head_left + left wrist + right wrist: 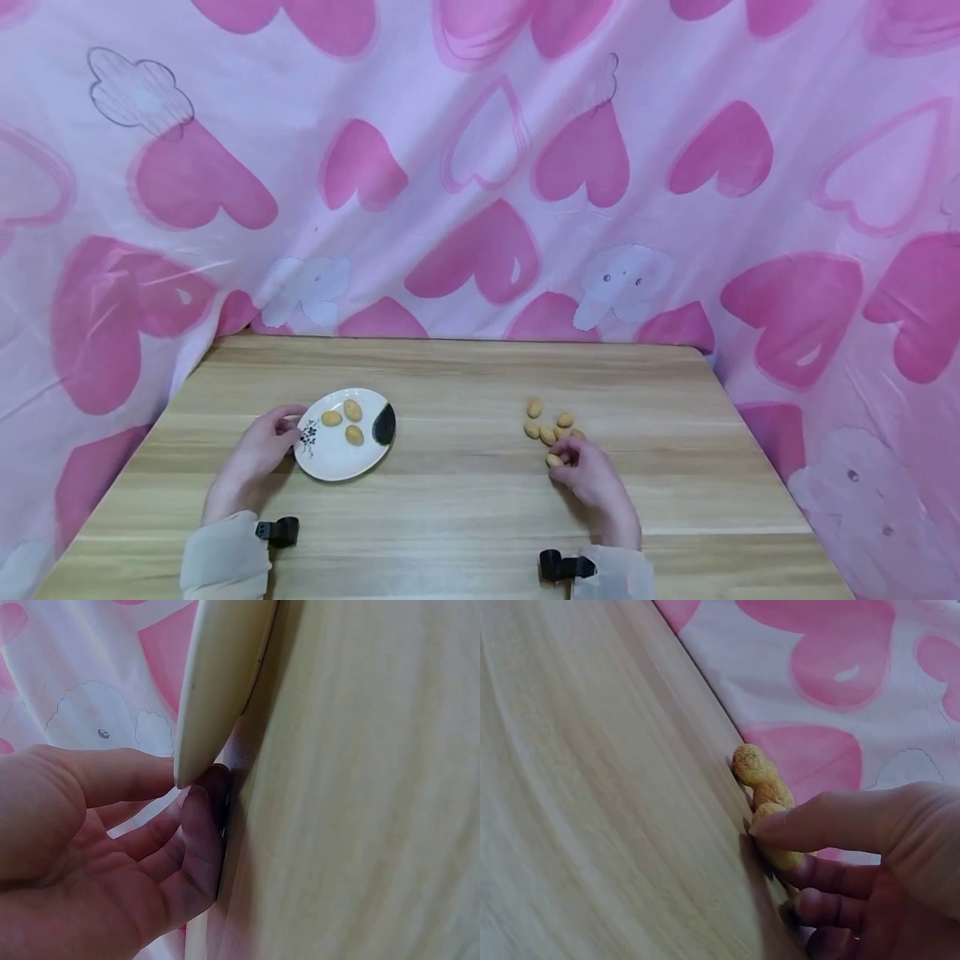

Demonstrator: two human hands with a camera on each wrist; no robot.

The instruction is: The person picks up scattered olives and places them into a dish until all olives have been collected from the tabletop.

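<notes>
A white plate (337,462) with a black patch and a dark floral print lies on the table at left. On it sit three tan oval nuts (352,409). My left hand (258,450) holds the plate's near-left rim, its thumb at the edge and fingers curled low beside it; in the left wrist view the plate (221,675) appears edge-on. At right, my right hand (592,479) pinches a wrinkled, walnut-like nut (554,460) between thumb and fingers, at the table surface. Just beyond it lies a loose cluster of several similar nuts (547,435), partly hidden by the fingers.
The wooden table (450,500) stretches between the plate and the nut cluster. A pink heart-patterned cloth (472,167) hangs behind the table and along both sides. Black straps with small cameras (279,532) are worn on the wrists.
</notes>
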